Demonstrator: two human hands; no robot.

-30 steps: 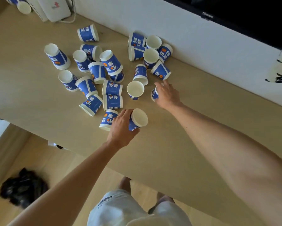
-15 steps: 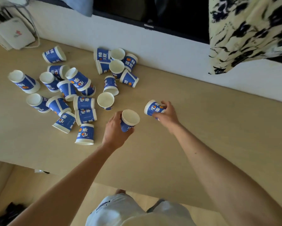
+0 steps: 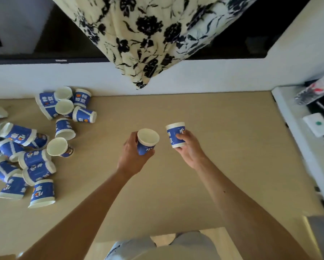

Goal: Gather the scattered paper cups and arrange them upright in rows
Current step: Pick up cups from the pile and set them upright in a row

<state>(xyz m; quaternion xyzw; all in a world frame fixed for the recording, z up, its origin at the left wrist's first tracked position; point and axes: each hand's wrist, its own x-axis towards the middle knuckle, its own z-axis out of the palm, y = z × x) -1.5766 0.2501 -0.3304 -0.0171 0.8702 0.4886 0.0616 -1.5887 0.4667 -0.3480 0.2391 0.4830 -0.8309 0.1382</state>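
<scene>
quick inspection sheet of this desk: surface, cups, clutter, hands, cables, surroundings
surface: light wooden table, no row of cups on it yet
job's things: pile of cups at the left, most on their sides, a few mouth up; left-hand cup mouth up; right-hand cup seen side on
clutter: white box with a green dot on the white ledge at the right; other items there too blurred to name
grippers: left hand grips the left-hand cup; right hand grips the right-hand cup
cables: nothing seen
surroundings: white wall, dark screen above it, floral cloth hanging in front
</scene>
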